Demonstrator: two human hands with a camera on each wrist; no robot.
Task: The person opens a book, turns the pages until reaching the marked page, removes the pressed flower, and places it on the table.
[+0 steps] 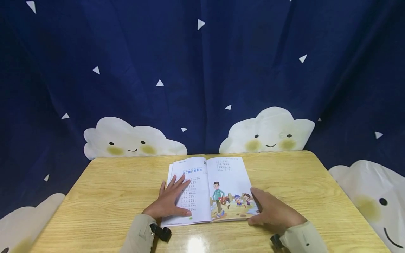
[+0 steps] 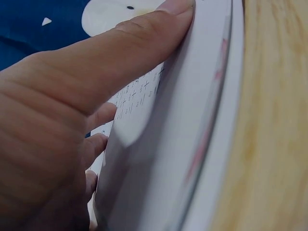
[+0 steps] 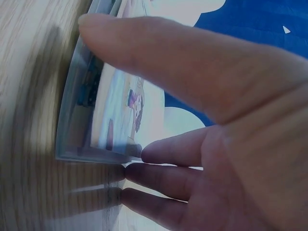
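An open picture book (image 1: 231,175) lies on the table, with a column of printed text on its left page and a drawing of a person, a rooster and two children on the right page. Spread over the left page is my left hand (image 1: 167,203), fingers straight and thumb near the lower margin. In the left wrist view the left thumb (image 2: 139,41) rests on the page near the book's bottom edge. My right hand (image 1: 275,211) is at the lower right corner. Its fingers (image 3: 163,180) reach along the right edge, while the thumb (image 3: 144,41) extends over the bottom edge.
The wooden table (image 1: 104,196) extends to both sides of the book. Behind it hangs a dark blue curtain (image 1: 142,52) with white triangles and smiling clouds. Light glares off the tabletop at the front. A black strap device (image 1: 160,232) sits at the left wrist.
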